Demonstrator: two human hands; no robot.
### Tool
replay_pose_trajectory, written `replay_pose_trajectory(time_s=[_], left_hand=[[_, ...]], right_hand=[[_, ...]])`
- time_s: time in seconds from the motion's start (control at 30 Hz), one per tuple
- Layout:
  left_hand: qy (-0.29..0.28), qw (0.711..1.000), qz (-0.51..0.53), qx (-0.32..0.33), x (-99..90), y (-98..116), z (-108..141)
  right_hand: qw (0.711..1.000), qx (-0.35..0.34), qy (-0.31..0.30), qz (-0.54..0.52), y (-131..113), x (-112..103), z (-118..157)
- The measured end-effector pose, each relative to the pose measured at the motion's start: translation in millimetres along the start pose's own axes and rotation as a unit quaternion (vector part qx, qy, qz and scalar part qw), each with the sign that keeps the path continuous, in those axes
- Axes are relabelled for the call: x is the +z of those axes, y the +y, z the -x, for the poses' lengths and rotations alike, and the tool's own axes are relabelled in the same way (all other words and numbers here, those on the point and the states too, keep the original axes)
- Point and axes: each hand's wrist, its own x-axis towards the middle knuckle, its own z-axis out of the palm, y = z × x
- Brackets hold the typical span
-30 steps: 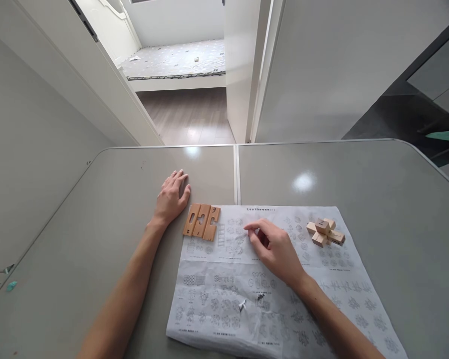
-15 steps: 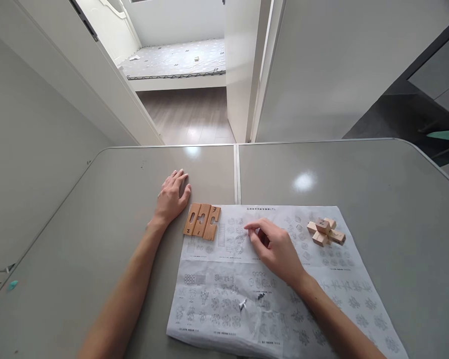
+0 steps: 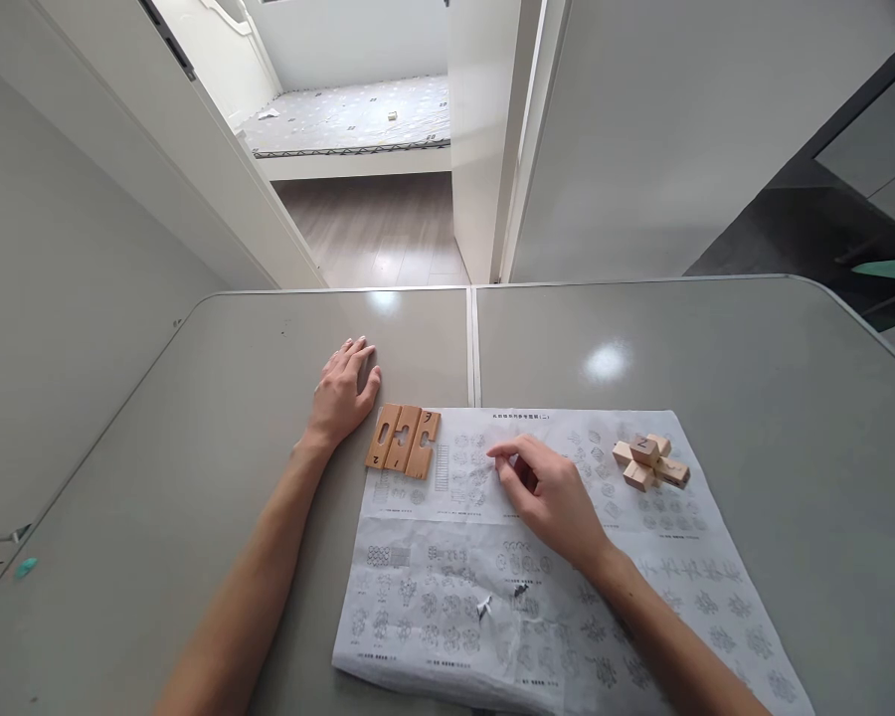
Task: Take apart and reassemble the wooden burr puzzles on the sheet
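Note:
My left hand (image 3: 344, 391) lies flat on the table with fingers stretched out, holding nothing, just beyond the upper left corner of a printed sheet. Closest to it are several flat wooden puzzle pieces (image 3: 403, 441), side by side on the sheet's corner, with cut-out slots and numbers marked on them. My right hand (image 3: 543, 487) rests over the upper middle of the paper instruction sheet (image 3: 462, 537). Its index finger points left across the printed diagrams, the other fingers are partly curled, and nothing shows in it. Right of it sits an assembled wooden burr puzzle (image 3: 645, 462), its bars crossing.
The grey table (image 3: 156, 477) has a pale seam (image 3: 472, 348) down its far half. Small tears (image 3: 484, 607) mark the creased sheet. A teal bit (image 3: 26, 568) lies at the table's left edge. Beyond stand an open door (image 3: 484, 129) and a bed (image 3: 343, 119).

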Motion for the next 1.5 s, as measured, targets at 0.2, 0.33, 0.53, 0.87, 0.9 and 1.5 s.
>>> replay_pose_trajectory(time_s=[0.2,0.33,0.53,0.87,0.9,1.5], left_hand=[[-0.001,1.000,-0.007,0.000,-0.4,0.8,0.0],[0.000,1.000,-0.008,0.002,-0.8,1.2,0.1],[0.000,1.000,-0.008,0.004,-0.9,0.8,-0.1],[0.001,1.000,0.002,0.000,0.4,0.3,0.1],[0.001,1.000,0.001,0.000,0.6,0.2,0.2],[0.000,1.000,-0.003,0.003,-0.2,1.1,-0.2]], right_hand=[[1.000,0.003,-0.003,-0.001,-0.2,0.1,0.2],[1.000,0.001,-0.002,0.001,-0.8,-0.3,0.2],[1.000,-0.004,0.001,0.007,-1.2,-0.6,-0.4],[1.000,-0.008,0.002,0.010,0.0,-0.2,0.0],[1.000,-0.008,0.002,0.010,0.1,-0.2,0.0],[1.000,-0.007,0.004,0.012,-0.7,-0.5,0.3]])
